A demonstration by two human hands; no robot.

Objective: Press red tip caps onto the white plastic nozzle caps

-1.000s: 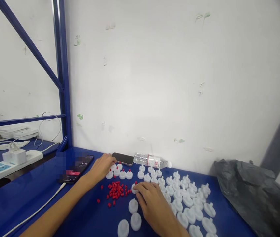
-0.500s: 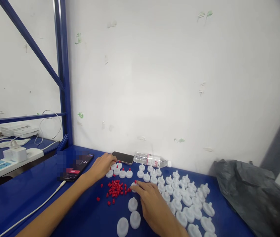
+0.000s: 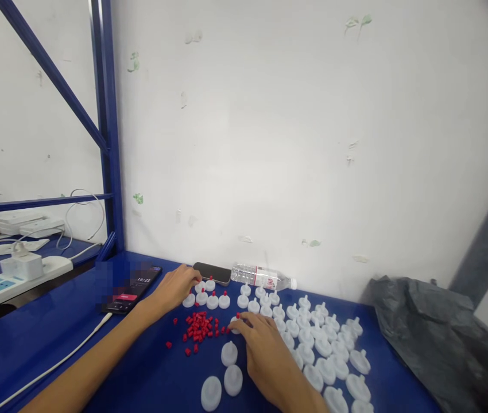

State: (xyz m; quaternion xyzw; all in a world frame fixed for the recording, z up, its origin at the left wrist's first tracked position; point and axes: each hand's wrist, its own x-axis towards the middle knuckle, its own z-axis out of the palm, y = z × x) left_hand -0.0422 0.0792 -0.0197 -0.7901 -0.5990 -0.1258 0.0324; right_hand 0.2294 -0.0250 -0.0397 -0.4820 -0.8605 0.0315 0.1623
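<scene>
A white round cap with a small red tip (image 3: 236, 324) sits on a blue surface (image 3: 149, 367), near the middle, at the fingertips of the right hand (image 3: 270, 355). That hand is palm down with its fingers bent; whether it grips the cap cannot be told. The left hand (image 3: 179, 285) reaches to the far side, fingers curled at a small group of red-tipped white caps (image 3: 212, 301); its grip is hidden too. Between the hands lies a loose pile of small red pieces (image 3: 200, 326). Nearer the viewer are three white caps without red tips (image 3: 229, 354), and many more plain white caps (image 3: 324, 346) spread to the right. Behind, along a white wall (image 3: 244, 143), lie a dark phone (image 3: 212, 273) and a clear bottle (image 3: 263, 277) on its side. A lit phone (image 3: 134, 291) is at left, a dark plastic bag (image 3: 437, 338) at right.
</scene>
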